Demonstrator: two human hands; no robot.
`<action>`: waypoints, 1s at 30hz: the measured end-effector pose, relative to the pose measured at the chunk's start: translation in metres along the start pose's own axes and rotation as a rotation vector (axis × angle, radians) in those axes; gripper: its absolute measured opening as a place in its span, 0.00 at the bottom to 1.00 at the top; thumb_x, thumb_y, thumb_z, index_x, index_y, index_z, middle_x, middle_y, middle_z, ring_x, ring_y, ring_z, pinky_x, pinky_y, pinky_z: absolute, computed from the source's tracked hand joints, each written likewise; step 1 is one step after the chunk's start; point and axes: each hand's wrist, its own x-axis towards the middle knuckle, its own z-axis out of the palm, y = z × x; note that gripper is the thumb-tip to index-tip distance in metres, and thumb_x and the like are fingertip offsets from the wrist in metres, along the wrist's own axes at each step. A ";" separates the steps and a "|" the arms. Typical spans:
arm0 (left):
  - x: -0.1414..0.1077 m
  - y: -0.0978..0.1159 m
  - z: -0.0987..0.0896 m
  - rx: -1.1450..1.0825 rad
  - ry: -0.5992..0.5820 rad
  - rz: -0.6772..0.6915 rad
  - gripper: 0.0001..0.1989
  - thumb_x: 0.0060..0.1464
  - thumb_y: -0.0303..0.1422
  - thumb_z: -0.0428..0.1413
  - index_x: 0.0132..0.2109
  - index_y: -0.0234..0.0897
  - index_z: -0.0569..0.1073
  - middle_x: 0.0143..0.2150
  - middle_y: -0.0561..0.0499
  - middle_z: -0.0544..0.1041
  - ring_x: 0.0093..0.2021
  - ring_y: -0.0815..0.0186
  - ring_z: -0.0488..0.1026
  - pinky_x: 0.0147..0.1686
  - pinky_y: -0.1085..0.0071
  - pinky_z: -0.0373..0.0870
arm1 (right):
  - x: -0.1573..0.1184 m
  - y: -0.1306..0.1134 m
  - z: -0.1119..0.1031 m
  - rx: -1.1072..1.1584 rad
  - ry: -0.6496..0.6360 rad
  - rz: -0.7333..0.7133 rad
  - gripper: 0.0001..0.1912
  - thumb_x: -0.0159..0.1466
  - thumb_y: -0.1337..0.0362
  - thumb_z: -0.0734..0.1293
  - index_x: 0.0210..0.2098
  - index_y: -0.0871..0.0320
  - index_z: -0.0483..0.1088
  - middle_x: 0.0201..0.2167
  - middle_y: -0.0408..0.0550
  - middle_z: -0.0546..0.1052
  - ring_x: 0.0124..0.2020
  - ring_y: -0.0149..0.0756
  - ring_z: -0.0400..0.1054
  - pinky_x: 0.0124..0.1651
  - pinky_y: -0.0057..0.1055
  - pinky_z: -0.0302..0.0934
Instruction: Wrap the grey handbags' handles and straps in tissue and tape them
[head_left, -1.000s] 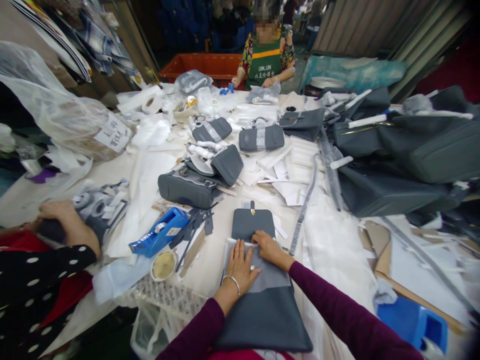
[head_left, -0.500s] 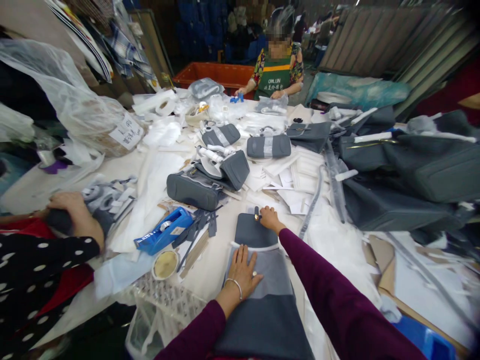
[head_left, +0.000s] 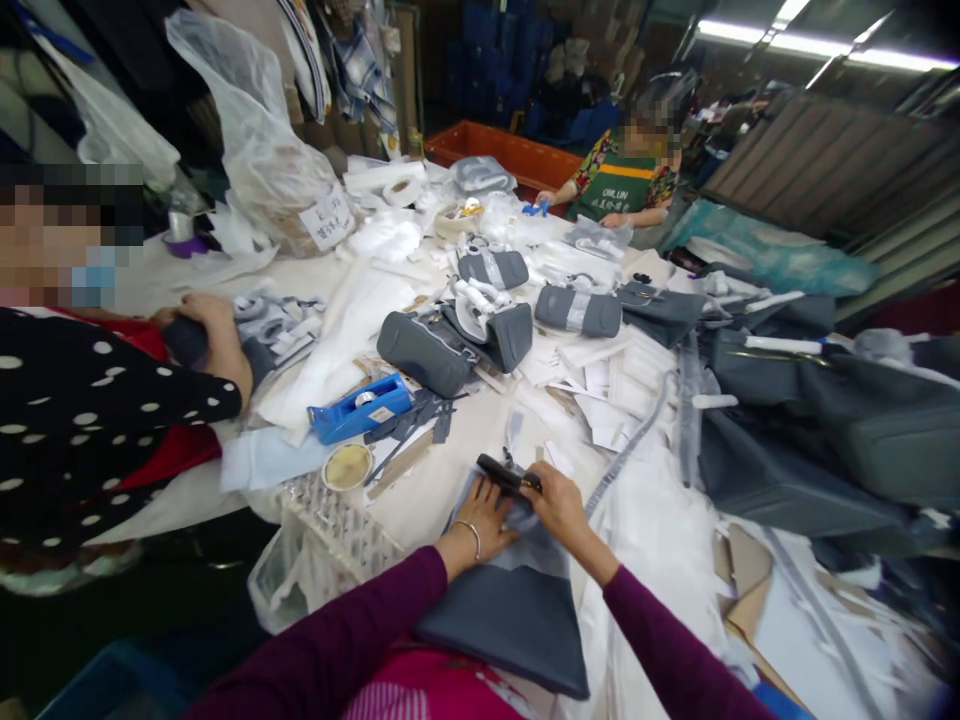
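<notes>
A dark grey bag [head_left: 510, 620] lies flat on the table in front of me, with lighter grey material across its upper part. My left hand [head_left: 486, 522], a bracelet on its wrist, rests on that lighter part with fingers stretched out. The bag's flap [head_left: 496, 472] stands lifted just beyond those fingers, seen nearly edge-on. My right hand [head_left: 561, 502] grips the flap at its right end, thumb and fingers pressed together. The flap's gold clasp is hidden from this angle. Above the flap lies a small clear plastic strip [head_left: 514, 430].
A blue tape dispenser [head_left: 360, 408], a round tub [head_left: 347, 467] and dark strips sit to the left. Several grey bags [head_left: 577, 312] stand farther back; larger ones [head_left: 802, 480] crowd the right. One co-worker [head_left: 97, 400] works at left, another [head_left: 626, 185] across the table.
The flap, flat and stretched away from me before, is now raised and tilted toward me in my right hand. The view has turned left, and my right hand has come nearer my left.
</notes>
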 end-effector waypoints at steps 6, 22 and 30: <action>-0.004 -0.007 0.005 -0.122 0.004 0.091 0.34 0.52 0.48 0.54 0.63 0.42 0.59 0.62 0.43 0.65 0.64 0.51 0.56 0.65 0.49 0.39 | -0.062 0.002 0.058 0.374 0.079 0.020 0.04 0.60 0.63 0.60 0.31 0.54 0.65 0.30 0.47 0.73 0.34 0.40 0.67 0.40 0.35 0.62; -0.020 -0.049 0.016 -0.324 0.002 -0.071 0.53 0.38 0.46 0.64 0.66 0.32 0.50 0.69 0.34 0.48 0.68 0.46 0.45 0.64 0.50 0.46 | -0.054 0.007 0.036 0.196 -0.173 -0.120 0.11 0.63 0.55 0.57 0.31 0.55 0.64 0.32 0.45 0.71 0.36 0.38 0.67 0.41 0.34 0.60; -0.014 -0.060 0.029 -0.609 0.137 -0.162 0.61 0.26 0.39 0.69 0.65 0.26 0.47 0.64 0.30 0.54 0.64 0.45 0.53 0.62 0.51 0.52 | -0.041 0.002 0.041 -0.031 -0.262 -0.102 0.10 0.64 0.60 0.55 0.34 0.55 0.66 0.30 0.44 0.74 0.34 0.38 0.69 0.38 0.30 0.58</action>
